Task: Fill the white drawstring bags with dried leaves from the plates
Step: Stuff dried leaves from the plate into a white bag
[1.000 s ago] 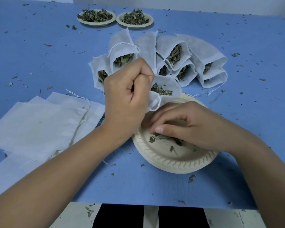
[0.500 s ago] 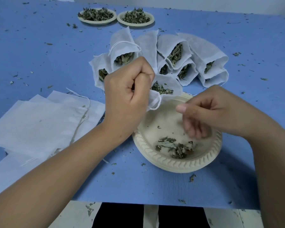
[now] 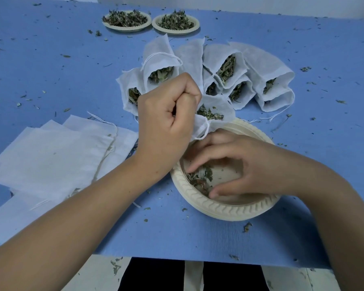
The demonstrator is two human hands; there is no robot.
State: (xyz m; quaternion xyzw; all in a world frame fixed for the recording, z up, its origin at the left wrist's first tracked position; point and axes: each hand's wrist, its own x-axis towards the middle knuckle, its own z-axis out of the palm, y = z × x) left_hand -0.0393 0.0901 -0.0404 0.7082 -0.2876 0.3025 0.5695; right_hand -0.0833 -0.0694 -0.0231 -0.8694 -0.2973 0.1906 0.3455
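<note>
White bag (image 3: 223,104) sits at the plate's (image 3: 229,211) far rim, mouth gripped by the left hand (image 3: 168,122); the right hand (image 3: 246,166), fingers spread wide, should rake the few leaves (image 3: 199,178) together before pinching.

Three plates (image 3: 229,210) (two far ones heaped). Leaf-filled bags (image 3: 225,57) clustered: about nine. Flat empty bags (image 3: 51,156): several, overlapping.
</note>
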